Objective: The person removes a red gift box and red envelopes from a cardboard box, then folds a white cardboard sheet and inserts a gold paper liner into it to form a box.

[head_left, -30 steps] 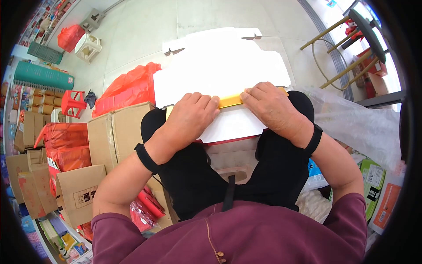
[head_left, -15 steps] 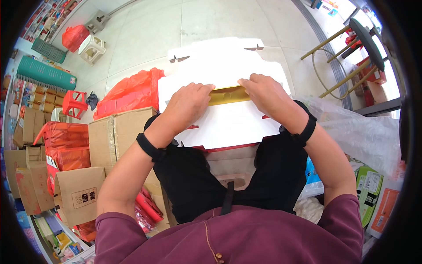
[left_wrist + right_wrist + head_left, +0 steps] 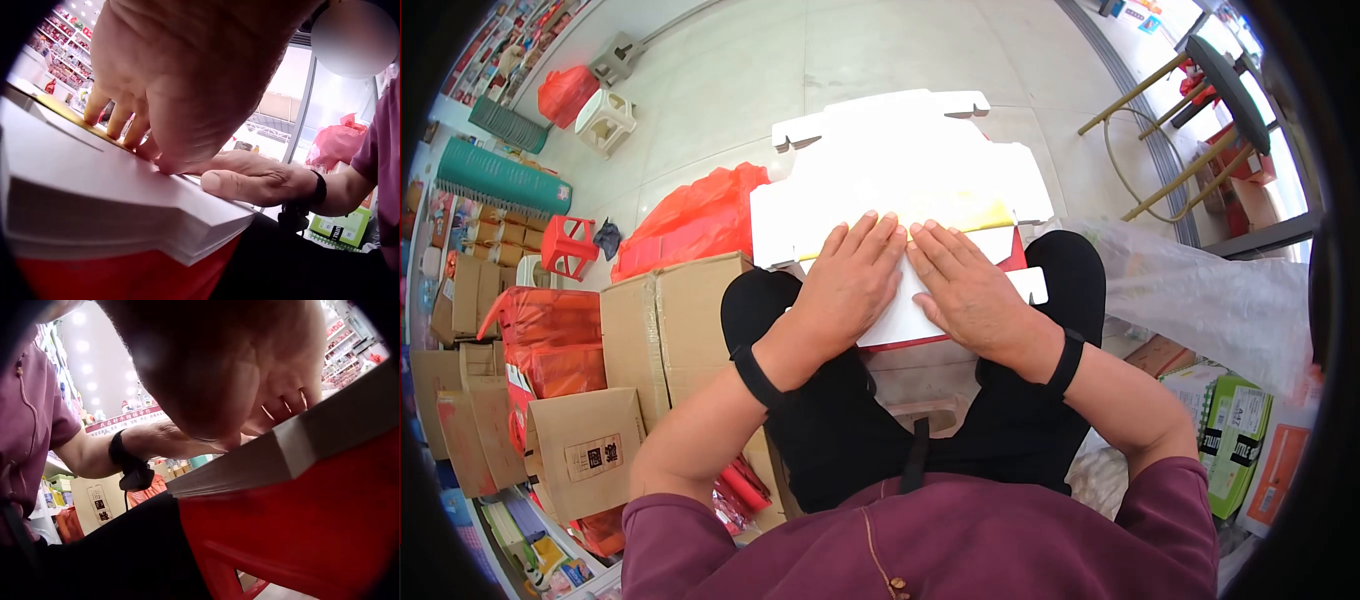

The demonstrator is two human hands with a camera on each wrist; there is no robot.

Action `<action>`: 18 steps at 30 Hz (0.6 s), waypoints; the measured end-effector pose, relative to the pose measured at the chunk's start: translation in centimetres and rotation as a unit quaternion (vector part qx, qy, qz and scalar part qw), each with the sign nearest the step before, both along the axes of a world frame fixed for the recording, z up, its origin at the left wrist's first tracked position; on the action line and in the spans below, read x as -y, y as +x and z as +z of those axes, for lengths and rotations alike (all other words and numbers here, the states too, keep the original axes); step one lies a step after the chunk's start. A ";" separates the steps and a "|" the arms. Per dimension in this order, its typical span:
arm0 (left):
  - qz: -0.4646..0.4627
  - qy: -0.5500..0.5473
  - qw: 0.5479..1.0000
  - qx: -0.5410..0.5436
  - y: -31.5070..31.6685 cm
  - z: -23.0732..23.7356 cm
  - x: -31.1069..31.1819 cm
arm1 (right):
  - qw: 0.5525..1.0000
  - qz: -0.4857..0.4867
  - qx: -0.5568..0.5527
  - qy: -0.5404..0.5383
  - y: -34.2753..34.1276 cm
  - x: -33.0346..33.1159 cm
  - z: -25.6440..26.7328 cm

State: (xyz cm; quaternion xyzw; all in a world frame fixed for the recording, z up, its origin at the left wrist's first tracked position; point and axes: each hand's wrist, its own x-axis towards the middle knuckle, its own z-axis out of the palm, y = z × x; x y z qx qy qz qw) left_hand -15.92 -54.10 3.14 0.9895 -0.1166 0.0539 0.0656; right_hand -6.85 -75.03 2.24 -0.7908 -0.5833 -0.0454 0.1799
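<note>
White die-cut card sheets [image 3: 900, 150] lie in a thick stack on a red support [image 3: 281, 519] between the knees. A yellow-gold strip [image 3: 985, 216] crosses the top sheet. My left hand [image 3: 850, 285] lies with extended fingers on the near white flap, fingertips at the strip. Beside it my right hand [image 3: 970, 290] rests the same way, fingers straight, thumb apart. In the left wrist view the fingertips of the left hand [image 3: 181, 81] touch the folded edge. The sheets' layered edges show under the right hand [image 3: 250, 381] in the right wrist view.
Cardboard boxes [image 3: 675, 310] and red plastic-wrapped goods [image 3: 700, 215] stand at the left. Clear plastic sheeting [image 3: 1200, 290] and a green package [image 3: 1235, 440] lie at the right, below a stool [image 3: 1230, 95]. Small stools [image 3: 605, 120] stand on the tiled floor at the back left.
The near panel, earlier raised with its gold side showing, now lies flatter under both hands. The hands have moved closer together and toward the body, and their fingers have straightened from gripping the edge.
</note>
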 end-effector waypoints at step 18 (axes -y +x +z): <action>0.049 -0.058 0.996 0.038 2.1 1.1 -1.5 | 0.997 -0.079 0.007 -0.016 3.3 5.1 0.4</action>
